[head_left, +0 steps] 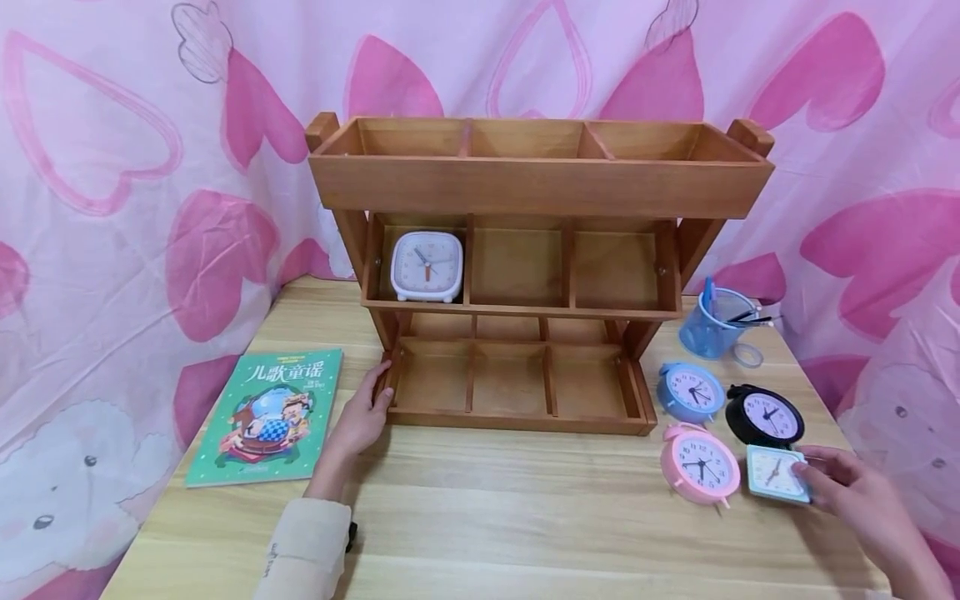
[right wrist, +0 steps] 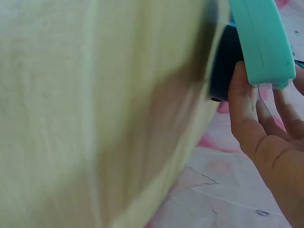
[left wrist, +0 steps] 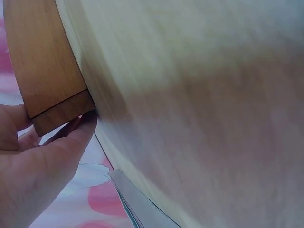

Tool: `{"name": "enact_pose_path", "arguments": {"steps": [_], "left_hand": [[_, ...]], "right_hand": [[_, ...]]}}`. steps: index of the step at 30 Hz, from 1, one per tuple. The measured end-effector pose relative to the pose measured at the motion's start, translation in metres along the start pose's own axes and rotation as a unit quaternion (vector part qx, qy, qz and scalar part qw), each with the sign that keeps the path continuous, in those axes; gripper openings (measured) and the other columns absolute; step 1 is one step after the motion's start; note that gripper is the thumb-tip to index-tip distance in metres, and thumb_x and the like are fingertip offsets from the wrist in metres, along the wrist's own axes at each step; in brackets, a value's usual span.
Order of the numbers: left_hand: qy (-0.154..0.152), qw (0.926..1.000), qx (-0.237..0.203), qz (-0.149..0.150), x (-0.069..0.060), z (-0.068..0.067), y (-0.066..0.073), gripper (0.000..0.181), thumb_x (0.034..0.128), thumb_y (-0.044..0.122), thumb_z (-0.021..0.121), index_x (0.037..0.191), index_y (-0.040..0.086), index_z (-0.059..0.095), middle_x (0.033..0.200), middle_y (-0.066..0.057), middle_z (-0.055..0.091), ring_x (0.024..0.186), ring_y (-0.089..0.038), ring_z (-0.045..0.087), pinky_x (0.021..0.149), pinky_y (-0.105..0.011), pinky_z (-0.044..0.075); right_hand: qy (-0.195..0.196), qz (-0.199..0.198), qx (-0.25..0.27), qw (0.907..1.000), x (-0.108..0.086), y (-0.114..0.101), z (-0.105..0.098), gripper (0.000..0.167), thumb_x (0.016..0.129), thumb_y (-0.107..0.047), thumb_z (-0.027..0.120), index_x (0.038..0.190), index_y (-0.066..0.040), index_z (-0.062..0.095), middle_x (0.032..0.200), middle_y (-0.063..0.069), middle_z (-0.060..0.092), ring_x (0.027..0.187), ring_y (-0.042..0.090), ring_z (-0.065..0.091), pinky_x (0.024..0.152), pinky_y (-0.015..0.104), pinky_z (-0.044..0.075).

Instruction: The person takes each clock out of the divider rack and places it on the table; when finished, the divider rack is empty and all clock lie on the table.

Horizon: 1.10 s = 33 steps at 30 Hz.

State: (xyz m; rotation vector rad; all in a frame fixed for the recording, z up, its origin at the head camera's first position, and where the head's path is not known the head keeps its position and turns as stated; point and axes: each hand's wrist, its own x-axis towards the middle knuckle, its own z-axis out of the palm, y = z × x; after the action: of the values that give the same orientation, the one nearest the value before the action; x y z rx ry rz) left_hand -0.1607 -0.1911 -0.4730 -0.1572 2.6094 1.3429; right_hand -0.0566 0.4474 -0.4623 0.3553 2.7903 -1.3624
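A brown wooden rack [head_left: 540, 187] stands on the table; a white clock [head_left: 427, 267] sits in its middle tier's left compartment. My left hand [head_left: 365, 421] grips the rack's lower left corner, and the left wrist view shows thumb and fingers around the wooden end [left wrist: 64, 113]. My right hand [head_left: 862, 500] pinches a square mint-green clock [head_left: 776, 473], seen from its side [right wrist: 266, 42] in the right wrist view. Beside that clock are a pink clock [head_left: 701, 465] and a black clock [head_left: 765, 415], with a blue clock [head_left: 691, 392] behind the pink one.
A green book [head_left: 266, 417] lies left of the rack. At the back right stands a blue mesh pen holder [head_left: 708, 325] with pens, a small ring [head_left: 747, 356] beside it. A pink heart-patterned curtain [head_left: 465, 58] hangs behind the wooden table [head_left: 525, 517].
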Motion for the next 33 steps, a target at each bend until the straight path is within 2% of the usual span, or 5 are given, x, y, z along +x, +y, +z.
{"name": "enact_pose_path", "arguments": {"steps": [12, 19, 24, 28, 33], "left_hand": [[0.004, 0.9999, -0.005, 0.011, 0.000, 0.000, 0.001, 0.053, 0.1082, 0.022, 0.037, 0.158, 0.020, 0.020, 0.163, -0.019, 0.018, 0.149, -0.041, 0.018, 0.118, -0.059, 0.020], [0.005, 0.9999, -0.003, 0.010, -0.001, 0.000, 0.001, 0.053, 0.1081, 0.022, 0.037, 0.158, 0.021, 0.021, 0.163, -0.018, 0.019, 0.149, -0.040, 0.019, 0.118, -0.059, 0.020], [-0.003, 1.0000, -0.005, 0.004, 0.000, -0.001, 0.002, 0.054, 0.1083, 0.023, 0.037, 0.159, 0.023, 0.018, 0.165, -0.017, 0.016, 0.150, -0.040, 0.017, 0.117, -0.059, 0.020], [0.000, 1.0000, -0.006, 0.002, 0.000, -0.002, 0.001, 0.053, 0.1084, 0.022, 0.036, 0.159, 0.023, 0.019, 0.165, -0.017, 0.016, 0.149, -0.040, 0.018, 0.117, -0.059, 0.020], [-0.004, 1.0000, -0.007, 0.002, -0.001, -0.001, 0.001, 0.053, 0.1083, 0.022, 0.036, 0.158, 0.022, 0.019, 0.164, -0.017, 0.016, 0.149, -0.040, 0.019, 0.117, -0.059, 0.020]], "right_hand": [[-0.016, -0.030, -0.087, 0.9956, 0.012, 0.008, 0.010, 0.035, 0.097, -0.023, 0.064, 0.119, 0.005, 0.064, 0.087, -0.016, 0.069, 0.073, -0.009, 0.056, 0.059, 0.018, 0.052], [-0.006, -0.051, -0.098, 0.9939, 0.013, 0.000, 0.015, 0.033, 0.099, -0.018, 0.061, 0.122, 0.006, 0.060, 0.087, -0.009, 0.072, 0.069, -0.010, 0.054, 0.056, 0.020, 0.051], [0.023, -0.101, -0.188, 0.9767, 0.017, -0.055, 0.015, 0.040, 0.097, -0.017, 0.060, 0.122, 0.014, 0.055, 0.102, 0.036, 0.065, 0.071, -0.002, 0.059, 0.062, 0.025, 0.048], [0.017, -0.165, -0.189, 0.9679, 0.016, -0.127, 0.031, 0.042, 0.097, -0.019, 0.063, 0.128, 0.008, 0.056, 0.112, 0.033, 0.064, 0.086, 0.035, 0.068, 0.063, 0.019, 0.051], [0.020, -0.278, -0.099, 0.9552, 0.020, -0.215, 0.076, 0.045, 0.096, -0.017, 0.066, 0.137, -0.004, 0.054, 0.124, 0.018, 0.061, 0.103, 0.033, 0.062, 0.078, -0.001, 0.040]]}}
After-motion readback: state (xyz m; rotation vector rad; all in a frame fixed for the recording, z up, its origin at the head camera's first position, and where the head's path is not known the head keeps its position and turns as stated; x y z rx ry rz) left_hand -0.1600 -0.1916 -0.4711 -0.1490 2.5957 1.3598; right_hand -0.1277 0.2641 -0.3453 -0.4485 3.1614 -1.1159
